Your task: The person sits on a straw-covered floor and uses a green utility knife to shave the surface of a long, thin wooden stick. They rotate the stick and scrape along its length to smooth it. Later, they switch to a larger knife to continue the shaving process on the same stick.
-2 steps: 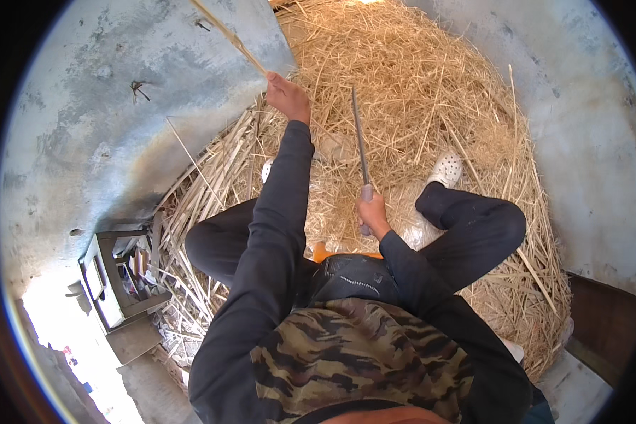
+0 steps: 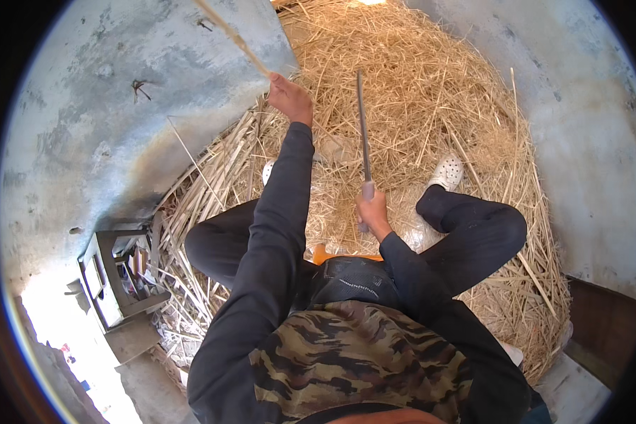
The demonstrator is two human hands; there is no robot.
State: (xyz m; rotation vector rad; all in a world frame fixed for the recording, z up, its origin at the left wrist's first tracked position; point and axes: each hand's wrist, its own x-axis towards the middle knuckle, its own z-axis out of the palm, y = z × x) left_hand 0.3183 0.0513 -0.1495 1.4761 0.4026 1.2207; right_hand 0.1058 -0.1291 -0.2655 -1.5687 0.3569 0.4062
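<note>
My left hand (image 2: 290, 98) is stretched out far to the left, closed around the lower end of a long pale cane strip (image 2: 231, 34). The strip slants up and leftward in front of the wall, past the picture's top edge. Close to my lap, my right hand (image 2: 373, 212) grips the greyish handle of a long, narrow-bladed knife (image 2: 364, 131). Its dark blade points away from me, nearly upright in the picture, over the straw. The blade and the strip are well apart.
A deep heap of straw-like shavings (image 2: 403, 85) spreads ahead, with longer split strips (image 2: 212, 169) along the left wall (image 2: 120, 141). My legs are folded to either side, a pale clog (image 2: 446, 172) on the right foot. An open-fronted wooden cabinet (image 2: 130, 275) stands at left; an orange seat edge (image 2: 321, 254) shows beneath me.
The knife's blade has swung slightly to the right and its tip reaches a little farther away. My left hand and the strip have shifted marginally right.
</note>
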